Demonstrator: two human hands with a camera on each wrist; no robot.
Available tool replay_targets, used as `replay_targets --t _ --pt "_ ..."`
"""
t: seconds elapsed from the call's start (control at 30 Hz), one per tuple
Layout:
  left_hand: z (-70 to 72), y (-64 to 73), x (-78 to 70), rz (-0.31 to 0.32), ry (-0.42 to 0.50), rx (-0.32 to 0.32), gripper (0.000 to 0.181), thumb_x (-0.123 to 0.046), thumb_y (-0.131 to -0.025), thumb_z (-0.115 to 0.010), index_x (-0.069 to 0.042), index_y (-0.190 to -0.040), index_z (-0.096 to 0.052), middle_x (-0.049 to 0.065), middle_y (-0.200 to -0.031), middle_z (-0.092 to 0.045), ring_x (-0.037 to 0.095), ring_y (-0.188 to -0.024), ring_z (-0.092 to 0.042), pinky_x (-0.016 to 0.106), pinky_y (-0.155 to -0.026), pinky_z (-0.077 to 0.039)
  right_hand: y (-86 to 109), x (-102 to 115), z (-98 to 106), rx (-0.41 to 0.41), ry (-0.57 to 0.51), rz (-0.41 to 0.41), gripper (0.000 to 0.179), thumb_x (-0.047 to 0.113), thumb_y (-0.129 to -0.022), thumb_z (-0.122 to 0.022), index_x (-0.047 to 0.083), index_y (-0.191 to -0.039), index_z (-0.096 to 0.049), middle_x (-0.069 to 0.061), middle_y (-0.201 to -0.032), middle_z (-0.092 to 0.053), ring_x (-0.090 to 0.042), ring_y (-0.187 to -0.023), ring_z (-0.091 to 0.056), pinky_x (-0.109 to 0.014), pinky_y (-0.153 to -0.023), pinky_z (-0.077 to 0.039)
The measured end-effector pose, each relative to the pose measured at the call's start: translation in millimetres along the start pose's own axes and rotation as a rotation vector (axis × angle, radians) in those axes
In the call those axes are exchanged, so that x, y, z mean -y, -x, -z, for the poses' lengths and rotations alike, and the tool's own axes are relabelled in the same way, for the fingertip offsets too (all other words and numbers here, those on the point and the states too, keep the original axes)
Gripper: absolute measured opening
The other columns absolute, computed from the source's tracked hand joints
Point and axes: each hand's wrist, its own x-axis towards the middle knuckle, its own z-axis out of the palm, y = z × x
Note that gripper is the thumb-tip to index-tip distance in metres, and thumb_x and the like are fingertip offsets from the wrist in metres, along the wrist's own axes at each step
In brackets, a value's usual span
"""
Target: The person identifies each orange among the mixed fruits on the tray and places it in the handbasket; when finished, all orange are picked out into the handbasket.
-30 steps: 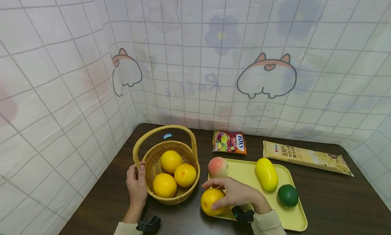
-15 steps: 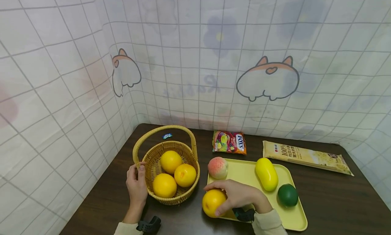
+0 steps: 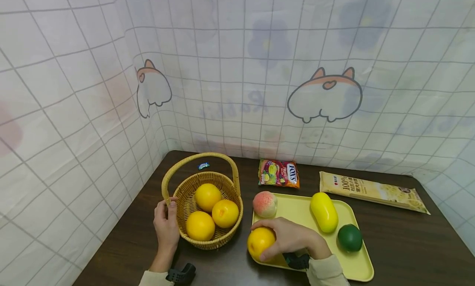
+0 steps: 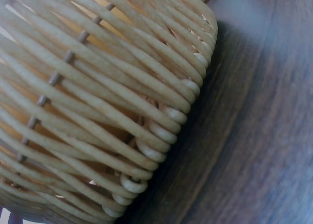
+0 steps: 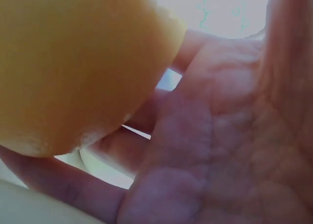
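My right hand (image 3: 287,238) curls its fingers and thumb round an orange (image 3: 259,241) at the left front corner of the yellow tray (image 3: 293,205). In the right wrist view the orange (image 5: 73,62) fills the upper left, with fingers passing behind it. My left hand (image 3: 166,224) grips the wicker basket (image 3: 213,242) at the left base of its handle. Three more oranges (image 3: 200,226) lie inside the basket. Its woven side (image 4: 98,87) and bottom edge on the table show in the left wrist view, where the hand is almost hidden.
On the tray sit a peach (image 3: 265,204), a long yellow fruit (image 3: 324,212) and a dark green fruit (image 3: 350,237). Behind it lie a Fox's candy bag (image 3: 278,173) and a long noodle pack (image 3: 372,191). A small blue sweet (image 3: 203,165) lies behind the basket.
My right hand and the orange have shifted slightly to the right and away from me, further over the tray's corner. The left hand and basket have stayed put.
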Motion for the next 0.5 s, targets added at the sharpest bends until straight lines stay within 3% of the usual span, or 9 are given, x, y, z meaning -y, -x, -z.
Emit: replay_targets --t 0.1,0.27,0.5 --pt "-0.6 -0.8 15.3 -0.002 -0.004 -0.001 0.023 -0.008 -0.101 -0.050 0.010 -0.108 -0.063 0.018 -0.101 -0.058 0.008 -0.093 -0.044 0.021 -0.076 -0.033 -0.1 -2.6 0.7 -0.046 0.019 -0.002 0.068 0.038 -0.076 -0.082 0.016 -0.135 -0.055 0.008 -0.117 -0.060 -0.011 -0.091 -0.056 -0.029 -0.080 -0.046" --pt "0.1 -1.9 39.0 -0.015 -0.013 0.006 0.023 -0.013 -0.101 -0.051 0.004 -0.108 -0.064 0.006 -0.099 -0.059 0.009 -0.093 -0.045 0.024 -0.075 -0.033 -0.2 -5.2 2.5 -0.149 0.015 0.010 0.068 0.041 -0.078 -0.080 0.016 -0.136 -0.053 0.007 -0.120 -0.060 -0.012 -0.094 -0.057 -0.031 -0.083 -0.046" --pt "0.8 -1.8 37.9 -0.017 -0.005 0.010 0.020 -0.012 -0.100 -0.053 0.000 -0.109 -0.066 -0.001 -0.098 -0.057 0.010 -0.091 -0.045 0.024 -0.075 -0.034 1.7 -3.6 7.2 -0.252 -0.018 0.011 0.071 0.043 -0.079 -0.080 0.017 -0.138 -0.052 0.010 -0.115 -0.062 -0.013 -0.097 -0.058 -0.034 -0.088 -0.046"
